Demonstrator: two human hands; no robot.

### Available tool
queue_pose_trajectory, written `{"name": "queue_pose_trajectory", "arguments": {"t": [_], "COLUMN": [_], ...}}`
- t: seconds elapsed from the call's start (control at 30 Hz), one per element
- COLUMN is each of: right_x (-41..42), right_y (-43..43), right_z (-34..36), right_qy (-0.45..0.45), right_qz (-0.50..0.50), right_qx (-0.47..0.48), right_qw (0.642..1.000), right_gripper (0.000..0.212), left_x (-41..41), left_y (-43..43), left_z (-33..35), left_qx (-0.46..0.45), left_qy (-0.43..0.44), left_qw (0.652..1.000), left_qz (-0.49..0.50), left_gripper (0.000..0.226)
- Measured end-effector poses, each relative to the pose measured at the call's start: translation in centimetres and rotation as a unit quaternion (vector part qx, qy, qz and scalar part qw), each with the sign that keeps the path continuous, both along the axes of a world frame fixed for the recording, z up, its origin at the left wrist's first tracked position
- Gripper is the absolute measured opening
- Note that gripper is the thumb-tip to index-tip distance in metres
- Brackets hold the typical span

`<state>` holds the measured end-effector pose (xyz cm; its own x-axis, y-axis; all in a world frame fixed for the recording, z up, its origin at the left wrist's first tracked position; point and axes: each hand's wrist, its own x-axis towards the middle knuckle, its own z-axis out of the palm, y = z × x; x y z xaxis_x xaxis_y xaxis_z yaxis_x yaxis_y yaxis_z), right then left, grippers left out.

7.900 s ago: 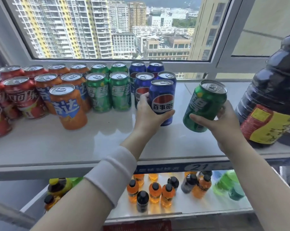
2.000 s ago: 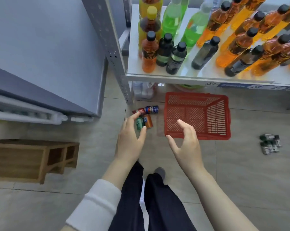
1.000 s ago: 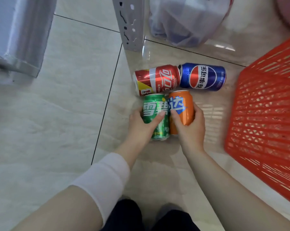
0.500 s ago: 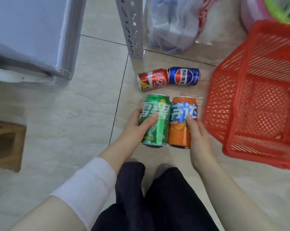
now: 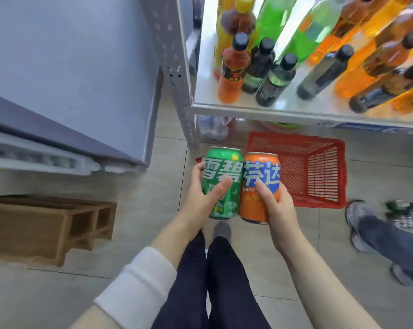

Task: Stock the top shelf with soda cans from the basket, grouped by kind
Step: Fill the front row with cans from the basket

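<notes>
Left hand wraps the green can, right hand the orange can; both upright, touching (top shelf presumably overhead).

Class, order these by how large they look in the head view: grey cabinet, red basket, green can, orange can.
Grey cabinet
Red basket
Then green can and orange can: alike, and enlarged by nearness to the camera.

glossy metal cans, plastic basket, wooden pallet.
</notes>
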<state>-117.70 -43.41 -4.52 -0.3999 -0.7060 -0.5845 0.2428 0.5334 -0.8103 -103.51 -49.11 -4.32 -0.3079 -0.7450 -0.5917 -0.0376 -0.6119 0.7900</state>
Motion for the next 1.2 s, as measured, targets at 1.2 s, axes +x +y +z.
{"name": "queue_pose_trajectory", "arguments": {"t": [1.2], "right_x": [-16.8], "right_y": [-4.7], "right_z": [31.4], "right_qy": [0.068], "right_qz": [-0.017], "right_qx": [-0.355], "right_qw": [0.932], "right_gripper": [0.065], "left_x": [-16.0], "left_y": [-5.6], "left_z": [32.5], "left_qx": [-0.355], "left_qy": [0.093], "left_qw": [0.930], "left_qz": [-0.007], "left_gripper": [0.063]}}
